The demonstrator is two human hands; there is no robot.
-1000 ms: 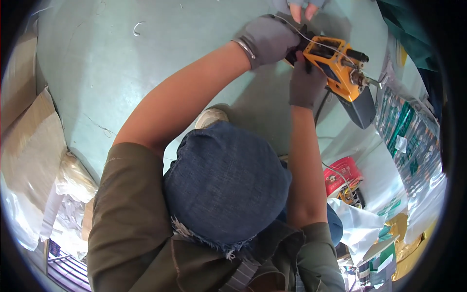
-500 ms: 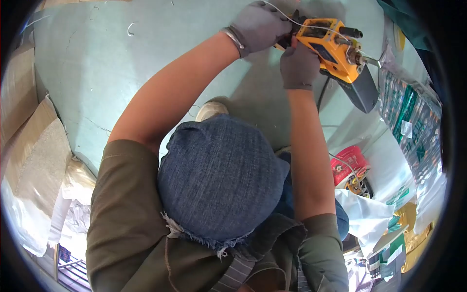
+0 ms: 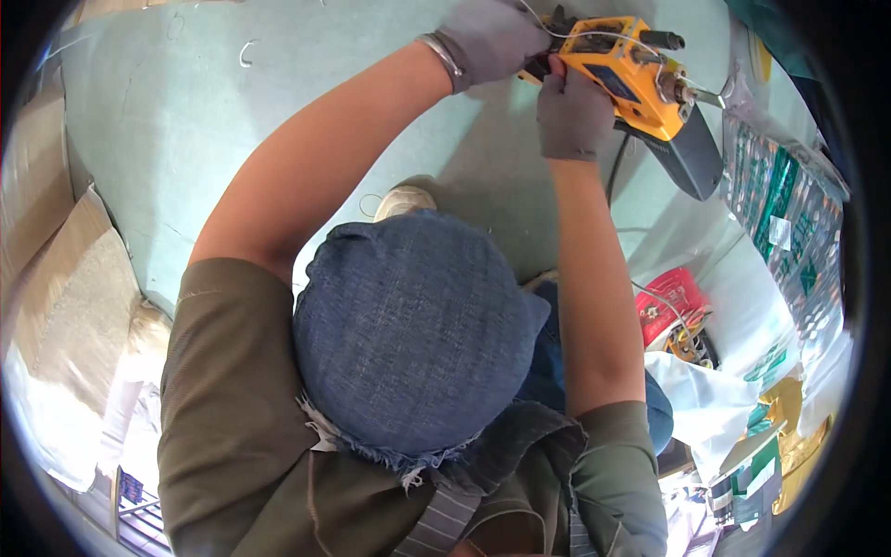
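Toward the top right is a yellow power tool (image 3: pixel 608 79) with a boxy frame, a black motor housing (image 3: pixel 694 165) and a metal rod sticking out at its right end. My left hand (image 3: pixel 492 39), in a grey glove, curls its fingers on the dark left end of the tool; the fingertips are partly hidden. My right hand (image 3: pixel 575 113), gloved too, is closed against the tool's lower left side, a bare fingertip showing. A thin white cord (image 3: pixel 594 35) passes from beside my left hand across the top of the tool. A dark cable hangs below.
Green floor (image 3: pixel 158 130) with a white cord scrap (image 3: pixel 246 53) on it. Cardboard (image 3: pixel 79 306) lines the left. At right are a red container (image 3: pixel 668 302) beside yellow and black parts, clear plastic sheeting (image 3: pixel 710 399) and green-printed wrapped packs (image 3: pixel 780 213). My denim-covered knee (image 3: pixel 418 325) fills the middle.
Both hands and the yellow power tool have shifted slightly upward in the picture. The grip of each hand looks much the same.
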